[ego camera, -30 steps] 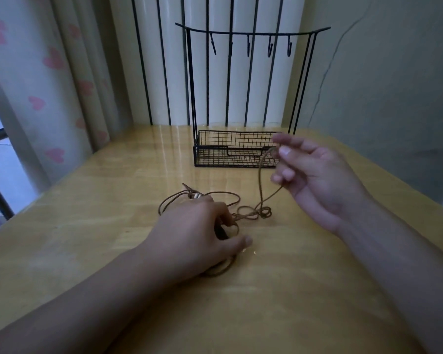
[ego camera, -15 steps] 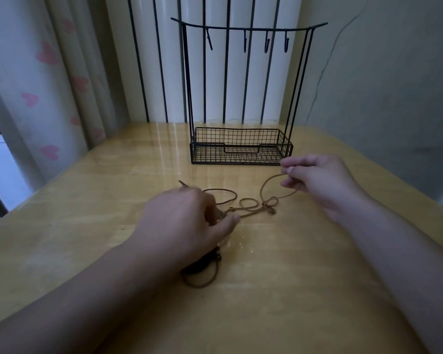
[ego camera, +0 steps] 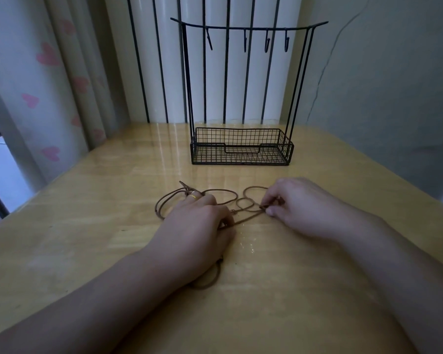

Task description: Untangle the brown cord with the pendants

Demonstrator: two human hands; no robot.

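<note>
a wooden bench (ego camera: 87,226) fills the view, a curtain (ego camera: 49,85) at its left. a black wire rack (ego camera: 241,146) stands at the back, well apart from the hands. the cord (ego camera: 243,203) lies looped mid-bench. left hand (ego camera: 197,233) lies over it, grip unclear; right hand (ego camera: 299,208) pinches the tangle.
</note>
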